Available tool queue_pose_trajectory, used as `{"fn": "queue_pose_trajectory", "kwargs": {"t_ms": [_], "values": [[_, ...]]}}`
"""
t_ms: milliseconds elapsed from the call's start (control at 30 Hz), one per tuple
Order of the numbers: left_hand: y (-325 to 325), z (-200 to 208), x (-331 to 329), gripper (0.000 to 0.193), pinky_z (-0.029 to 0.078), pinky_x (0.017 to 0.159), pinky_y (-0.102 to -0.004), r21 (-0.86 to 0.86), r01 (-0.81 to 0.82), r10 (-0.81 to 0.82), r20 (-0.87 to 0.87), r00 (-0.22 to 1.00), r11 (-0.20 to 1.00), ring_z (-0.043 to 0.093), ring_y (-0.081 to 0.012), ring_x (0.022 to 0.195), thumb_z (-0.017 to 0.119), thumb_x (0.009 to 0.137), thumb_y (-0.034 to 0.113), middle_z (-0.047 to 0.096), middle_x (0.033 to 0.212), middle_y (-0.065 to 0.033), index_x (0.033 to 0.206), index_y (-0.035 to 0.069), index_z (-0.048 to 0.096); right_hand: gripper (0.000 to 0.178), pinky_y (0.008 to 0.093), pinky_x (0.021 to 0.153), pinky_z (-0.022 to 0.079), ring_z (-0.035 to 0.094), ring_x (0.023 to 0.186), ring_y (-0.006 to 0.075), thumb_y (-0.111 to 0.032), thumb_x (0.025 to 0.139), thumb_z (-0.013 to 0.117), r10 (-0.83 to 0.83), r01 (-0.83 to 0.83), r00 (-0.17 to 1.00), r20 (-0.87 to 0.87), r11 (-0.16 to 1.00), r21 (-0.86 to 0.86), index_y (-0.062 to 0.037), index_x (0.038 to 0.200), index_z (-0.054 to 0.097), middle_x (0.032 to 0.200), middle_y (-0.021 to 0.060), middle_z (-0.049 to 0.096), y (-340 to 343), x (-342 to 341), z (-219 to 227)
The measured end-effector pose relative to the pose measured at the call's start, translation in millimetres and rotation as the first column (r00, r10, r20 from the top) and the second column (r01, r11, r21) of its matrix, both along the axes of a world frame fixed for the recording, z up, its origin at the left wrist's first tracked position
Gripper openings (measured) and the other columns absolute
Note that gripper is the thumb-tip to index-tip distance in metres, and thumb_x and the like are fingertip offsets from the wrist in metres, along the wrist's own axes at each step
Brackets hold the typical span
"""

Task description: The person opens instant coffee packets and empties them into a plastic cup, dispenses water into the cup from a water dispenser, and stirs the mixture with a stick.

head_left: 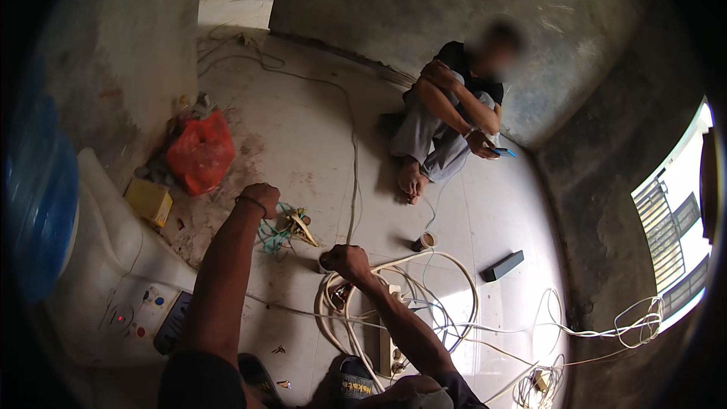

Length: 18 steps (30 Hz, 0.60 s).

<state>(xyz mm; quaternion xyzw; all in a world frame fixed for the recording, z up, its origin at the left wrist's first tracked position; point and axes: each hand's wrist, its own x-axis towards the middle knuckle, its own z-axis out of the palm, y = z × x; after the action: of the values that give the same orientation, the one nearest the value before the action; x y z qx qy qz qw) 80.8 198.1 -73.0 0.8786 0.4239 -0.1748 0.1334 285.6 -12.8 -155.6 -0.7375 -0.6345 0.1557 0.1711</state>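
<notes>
My left hand (263, 198) is closed in a fist above the floor, a dark band round its wrist. What it holds, if anything, is hidden. Just beyond and to its right lies a tangle of teal string (274, 238) beside some pale yellowish peel-like scraps (301, 229). My right hand (348, 262) is closed at the rim of a small cup (326, 263) and covers part of it. Right below that hand lies a loose coil of cream cable (322, 307). A white power strip (386, 333) lies partly under my right forearm.
A seated person (454, 113) holds a phone (503, 152) by the far wall. Another cup (425, 241) and a dark box (502, 265) stand to the right. A red plastic bag (201, 153), yellow box (149, 201) and water dispenser (113, 288) with blue bottle (38, 189) are left. Cables cross the floor.
</notes>
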Motion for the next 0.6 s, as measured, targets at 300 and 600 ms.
{"fn": "queue_pose_trajectory", "kwargs": {"t_ms": [300, 600], "values": [[3.2, -7.6, 1.0, 0.031, 0.053, 0.088, -0.0434, 0.008, 0.034, -0.034, 0.012, 0.999, 0.999, 0.065, -0.0317, 0.104, 0.066, 0.071, 0.013, 0.069, 0.106, -0.0154, 0.101, 0.007, 0.07, 0.027, 0.0451, 0.066, 0.053, 0.067, 0.074, 0.0373, -0.033, 0.081, 0.066, 0.004, -0.003, 1.0, -0.01, 0.999, 0.038, -0.0063, 0.084, 0.071, 0.082, 0.0176, 0.069, -0.2, -0.1, -3.6], [-1.9, -0.4, -2.4, 0.016, 0.058, 0.075, -0.0431, 0.036, 0.075, -0.076, 0.035, 0.996, 0.997, 0.069, -0.0284, 0.087, 0.062, 0.082, 0.008, 0.071, 0.096, -0.017, 0.093, 0.002, 0.073, 0.024, 0.0429, 0.067, 0.053, 0.068, 0.076, 0.035, -0.031, 0.081, 0.066, -0.031, 0.037, 0.998, -0.056, 0.993, 0.112, -0.0075, 0.081, 0.071, 0.083, 0.0148, 0.07, -1.6, 0.7, 0.1]]}}
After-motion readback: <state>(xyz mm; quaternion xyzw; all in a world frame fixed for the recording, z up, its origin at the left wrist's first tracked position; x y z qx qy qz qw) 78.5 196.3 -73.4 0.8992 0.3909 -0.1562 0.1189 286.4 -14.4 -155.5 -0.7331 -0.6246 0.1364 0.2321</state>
